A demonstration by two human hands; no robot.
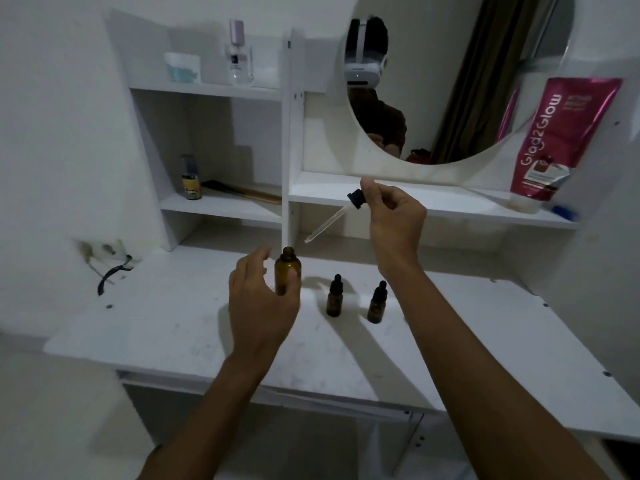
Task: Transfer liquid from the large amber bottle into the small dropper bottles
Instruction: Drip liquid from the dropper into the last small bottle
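While the large amber bottle (288,268) stands uncapped near the middle of the white bench (173,323), the left grip (258,306) curls round its lower body, thumb across the front. The right grip (394,213), raised above and to the right, pinches the black cap of the dropper (332,223), whose glass stem slants down toward the bottle's mouth. Whether the stem holds liquid I cannot tell.

The step in hand looks like drawing from the big bottle. It will go best with the bottle held firmly upright and the stem brought vertical before it enters the narrow neck, since the glass tip could chip on the rim.

Around them, a round mirror (450,81) hangs over the shelves, with a pink tube (554,140) leaning beside it. The two small dropper bottles (335,299) stand just right of the amber one, both capped; they must be opened before anything goes in. They sit under the right forearm's path and look easy to tip.
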